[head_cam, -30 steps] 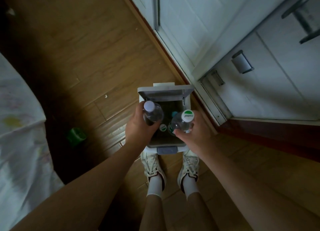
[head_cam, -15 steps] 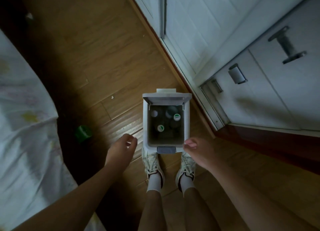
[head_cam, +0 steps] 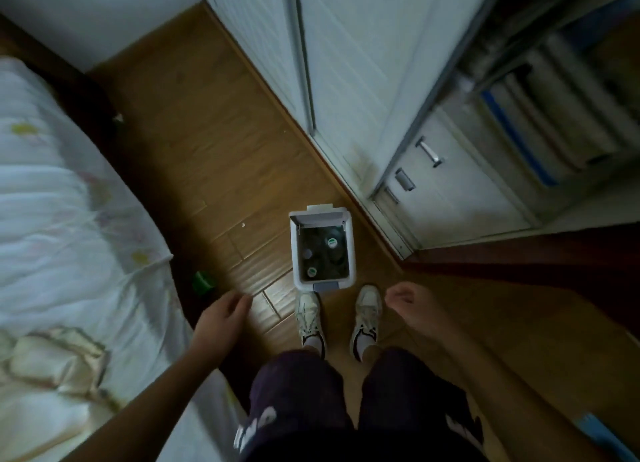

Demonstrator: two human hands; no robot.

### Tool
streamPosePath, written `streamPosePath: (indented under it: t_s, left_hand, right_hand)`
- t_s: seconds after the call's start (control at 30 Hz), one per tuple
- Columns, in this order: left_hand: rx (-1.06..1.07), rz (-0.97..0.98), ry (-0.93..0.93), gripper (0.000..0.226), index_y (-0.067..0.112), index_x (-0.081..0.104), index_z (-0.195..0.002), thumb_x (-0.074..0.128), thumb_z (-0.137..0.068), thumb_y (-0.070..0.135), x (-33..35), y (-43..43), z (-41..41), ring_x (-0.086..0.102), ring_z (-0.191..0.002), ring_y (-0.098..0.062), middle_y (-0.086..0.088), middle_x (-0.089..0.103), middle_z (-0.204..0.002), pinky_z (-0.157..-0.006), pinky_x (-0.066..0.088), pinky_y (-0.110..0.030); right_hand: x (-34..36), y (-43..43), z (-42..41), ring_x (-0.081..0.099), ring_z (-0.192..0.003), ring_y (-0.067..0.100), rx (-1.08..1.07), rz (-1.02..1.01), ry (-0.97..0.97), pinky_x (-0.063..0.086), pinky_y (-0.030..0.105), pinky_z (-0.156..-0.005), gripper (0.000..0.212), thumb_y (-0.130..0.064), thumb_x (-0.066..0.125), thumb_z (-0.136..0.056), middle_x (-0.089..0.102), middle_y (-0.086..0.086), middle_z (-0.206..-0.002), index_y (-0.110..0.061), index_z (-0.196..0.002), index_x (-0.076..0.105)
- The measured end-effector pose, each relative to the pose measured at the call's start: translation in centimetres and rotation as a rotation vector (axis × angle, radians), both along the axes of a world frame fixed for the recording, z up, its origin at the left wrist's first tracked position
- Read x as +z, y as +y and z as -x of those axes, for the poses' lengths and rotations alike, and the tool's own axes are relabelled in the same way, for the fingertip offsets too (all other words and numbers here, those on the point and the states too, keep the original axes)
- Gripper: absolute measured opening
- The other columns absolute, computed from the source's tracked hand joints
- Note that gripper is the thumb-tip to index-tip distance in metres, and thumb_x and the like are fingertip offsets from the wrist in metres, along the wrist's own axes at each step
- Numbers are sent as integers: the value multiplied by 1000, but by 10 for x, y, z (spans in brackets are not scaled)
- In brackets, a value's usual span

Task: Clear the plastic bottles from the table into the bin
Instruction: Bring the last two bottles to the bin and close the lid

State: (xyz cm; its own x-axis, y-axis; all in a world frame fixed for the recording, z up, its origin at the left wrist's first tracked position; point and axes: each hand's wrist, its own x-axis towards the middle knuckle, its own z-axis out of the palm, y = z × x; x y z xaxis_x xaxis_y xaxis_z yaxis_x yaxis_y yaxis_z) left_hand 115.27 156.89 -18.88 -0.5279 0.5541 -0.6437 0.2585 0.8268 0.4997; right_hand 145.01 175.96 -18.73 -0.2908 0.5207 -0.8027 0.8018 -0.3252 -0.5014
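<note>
Both hands hang empty above the wooden floor (head_cam: 194,156): the left hand (head_cam: 221,318) is loosely open with fingers gently curled, and the right hand (head_cam: 410,302) is half-curled, gripping nothing. Between and ahead of them, just past the white sneakers (head_cam: 310,318), stands a small rectangular white plastic bin (head_cam: 349,253) with its lid tipped up at the far side. Inside lie plastic bottles (head_cam: 330,243); three caps show, though the dim interior may hide more. A white quilted bedcover (head_cam: 69,219) lies to the left.
</note>
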Motion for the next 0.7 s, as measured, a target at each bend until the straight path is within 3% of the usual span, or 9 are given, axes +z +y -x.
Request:
streamPosePath:
  t_s: [0.1, 0.23, 0.33, 0.47, 0.57, 0.63, 0.7]
  left_hand:
    - [-28, -85, -42, 21, 27, 66, -100, 50, -103, 40, 45, 18, 8, 66, -81, -9, 6, 70, -91, -65, 45, -25]
    - [-36, -128, -196, 28, 27, 70, -99, 46, -102, 41, 78, 45, 8, 72, -84, -18, 1, 76, -95, -67, 51, -33]
    - [-179, -97, -303, 30, 23, 70, -96, 44, -105, 33, 79, 58, -5, 74, -83, -22, -5, 77, -98, -68, 54, -37]
    - [-471, -123, -334, 34, 21, 72, -97, 46, -103, 43, 101, 60, -28, 75, -76, -16, 5, 80, -92, -60, 52, -29]
    - [-691, -138, -294, 35, 17, 73, -92, 51, -99, 43, 119, 66, -58, 75, -75, -21, 2, 79, -86, -59, 52, -28]
    - [-844, -126, -251, 34, 16, 73, -84, 54, -99, 41, 126, 70, -90, 73, -71, -19, -1, 77, -77, -63, 53, -32]
    - [-945, -120, -234, 36, 15, 70, -74, 54, -102, 33, 127, 72, -128, 68, -61, -14, 0, 71, -63, -60, 51, -29]
  right_hand:
    - [54, -21, -20, 62, -99, 14, -143, -53, 17, 45, 19, -70, 20, -24, 63, -96, 66, -1, -104, -13, -112, 67]
    - [115, -64, -43, 60, -101, 18, -343, -143, 23, 45, 26, -76, 22, -19, 63, -96, 65, 2, -104, -7, -114, 68]
    - [134, -105, -63, 57, -100, 15, -554, -174, -3, 43, 26, -81, 23, -21, 62, -97, 62, 2, -107, -9, -117, 65]
    - [141, -175, -82, 58, -88, 11, -874, -145, -27, 45, 19, -67, 21, -29, 58, -99, 61, -1, -103, -16, -116, 62]
    - [137, -238, -96, 64, -100, 18, -1103, -90, -12, 52, 31, -87, 29, -28, 56, -99, 67, 5, -113, -11, -121, 66]
    - [132, -281, -105, 63, -110, 26, -1252, -90, -11, 48, 40, -103, 31, -24, 54, -99, 67, 11, -120, -7, -123, 66]
    - [129, -328, -119, 61, -117, 29, -1421, -92, -2, 45, 39, -104, 34, -24, 52, -101, 65, 14, -127, -4, -127, 64]
